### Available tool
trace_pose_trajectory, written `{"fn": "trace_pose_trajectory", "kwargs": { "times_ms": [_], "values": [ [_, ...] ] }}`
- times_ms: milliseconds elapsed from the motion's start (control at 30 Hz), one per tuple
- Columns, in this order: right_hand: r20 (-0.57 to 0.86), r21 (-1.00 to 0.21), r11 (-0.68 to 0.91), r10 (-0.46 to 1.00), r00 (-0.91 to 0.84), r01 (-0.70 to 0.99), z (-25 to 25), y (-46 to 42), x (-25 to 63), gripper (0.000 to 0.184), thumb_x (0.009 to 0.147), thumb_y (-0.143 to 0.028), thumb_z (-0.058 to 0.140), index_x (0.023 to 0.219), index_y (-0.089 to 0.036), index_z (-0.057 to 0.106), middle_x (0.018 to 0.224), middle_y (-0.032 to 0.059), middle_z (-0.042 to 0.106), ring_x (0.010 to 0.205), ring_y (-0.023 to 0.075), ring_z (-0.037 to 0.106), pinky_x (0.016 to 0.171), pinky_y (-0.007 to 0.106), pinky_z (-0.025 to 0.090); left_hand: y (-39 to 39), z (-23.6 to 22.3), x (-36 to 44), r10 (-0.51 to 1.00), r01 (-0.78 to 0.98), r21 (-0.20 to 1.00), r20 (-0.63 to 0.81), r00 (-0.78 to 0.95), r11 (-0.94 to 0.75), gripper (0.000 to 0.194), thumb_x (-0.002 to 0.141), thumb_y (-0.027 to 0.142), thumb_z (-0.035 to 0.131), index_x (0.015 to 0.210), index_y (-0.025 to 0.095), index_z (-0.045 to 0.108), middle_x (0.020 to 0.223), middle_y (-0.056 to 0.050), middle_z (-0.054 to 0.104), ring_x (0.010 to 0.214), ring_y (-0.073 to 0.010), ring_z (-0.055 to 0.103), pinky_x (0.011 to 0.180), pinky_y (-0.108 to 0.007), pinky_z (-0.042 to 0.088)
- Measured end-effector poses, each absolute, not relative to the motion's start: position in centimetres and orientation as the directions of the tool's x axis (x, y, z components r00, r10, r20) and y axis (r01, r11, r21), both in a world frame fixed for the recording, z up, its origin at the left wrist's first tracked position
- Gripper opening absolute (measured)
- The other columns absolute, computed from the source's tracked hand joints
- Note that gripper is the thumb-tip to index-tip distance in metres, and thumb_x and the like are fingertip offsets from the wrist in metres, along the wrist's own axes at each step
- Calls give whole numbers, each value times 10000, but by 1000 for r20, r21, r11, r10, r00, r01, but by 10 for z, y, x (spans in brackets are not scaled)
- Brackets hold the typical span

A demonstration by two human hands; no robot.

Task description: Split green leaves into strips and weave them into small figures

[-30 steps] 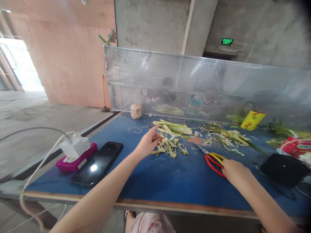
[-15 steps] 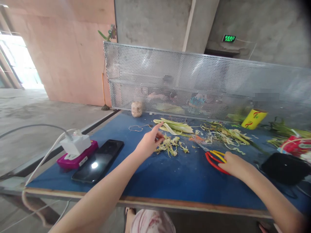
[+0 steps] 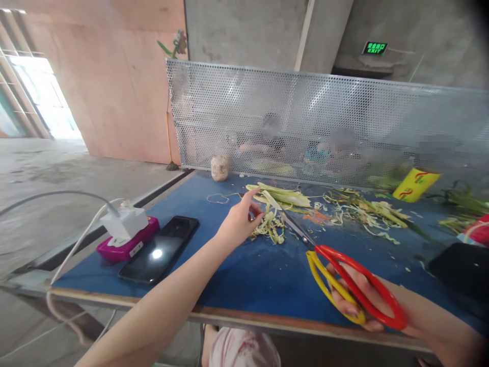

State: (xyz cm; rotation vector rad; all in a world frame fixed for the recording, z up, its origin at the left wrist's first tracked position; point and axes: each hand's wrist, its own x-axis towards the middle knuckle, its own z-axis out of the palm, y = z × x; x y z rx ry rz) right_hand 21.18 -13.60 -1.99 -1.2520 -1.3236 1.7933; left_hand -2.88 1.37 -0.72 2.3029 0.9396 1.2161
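Note:
My right hand (image 3: 355, 295) is closed on scissors (image 3: 359, 278), its fingers through the red and yellow handle loops. The metal blades point up and left, over the right side of a pile of pale yellow-green plant trimmings (image 3: 272, 229). My left hand (image 3: 240, 219) hovers at the left of that pile. Its index finger reaches forward, while thumb and another finger meet in a pinch; what sits between them is too small to make out. Just beyond lie light green husk-like leaves (image 3: 286, 196). An orange scrap (image 3: 318, 217) rests right of the blades.
A phone (image 3: 160, 250) and a magenta power strip (image 3: 128, 242) with a white plug lie left. At the back stand a beige roll (image 3: 220, 168), a perforated metal screen (image 3: 237, 117) and a tilted yellow container (image 3: 416, 185). More plant scraps (image 3: 367, 211) and a black object (image 3: 458, 267) are right.
My right hand has lifted the scissors from the table and turned them, bringing the blades left towards my left hand. My left hand stays by the trimmings. The view has shifted slightly.

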Motion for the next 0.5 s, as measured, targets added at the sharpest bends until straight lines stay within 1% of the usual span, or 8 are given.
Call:
{"fn": "trace_pose_trajectory", "kwargs": {
  "times_ms": [67,167,267,333,433,500],
  "values": [
    [-355,-926,-378,847,-395,20,-19,-134,211,642,616,-706,539,992,-188,487,640,-16,454,452,40,288,369,147,238,14,-8,-28,714,385,602,575,399,-700,568,747,164,538,1270,185,317,763,22,613,580,-82,523,586,-214,461],
    [-378,-911,-413,841,-388,-9,-17,-132,205,672,572,-753,517,922,-181,490,596,-28,440,435,36,280,354,144,218,15,-8,-27,719,388,606,568,401,-695,564,743,157,539,1265,183,326,774,14,619,618,-93,549,608,-226,470],
    [-416,-893,-450,834,-363,-12,-13,-131,198,643,588,-777,463,810,-174,475,561,-35,432,431,31,286,351,128,202,16,-8,-27,736,379,633,552,392,-676,554,743,137,533,1258,184,334,782,6,627,664,-104,574,639,-240,481],
    [-436,-884,-466,836,-334,-13,-9,-130,194,626,608,-776,441,783,-175,461,549,-37,434,430,30,290,350,120,187,16,-7,-26,758,355,672,535,373,-649,552,740,118,531,1252,180,333,778,4,629,687,-108,585,655,-245,486],
    [-467,-881,-470,848,-250,50,-6,-127,191,580,631,-741,466,812,-191,453,532,-41,439,415,39,297,343,123,170,17,-7,-26,791,305,736,509,341,-605,539,737,95,528,1236,180,342,750,12,613,666,-105,587,637,-237,490],
    [-470,-882,-452,864,-182,132,-10,-121,192,495,649,-673,511,792,-204,437,509,-46,430,398,48,309,339,135,170,18,-7,-25,800,268,764,499,333,-588,519,739,90,523,1222,182,354,736,18,598,657,-103,587,629,-235,491]
  ]
}}
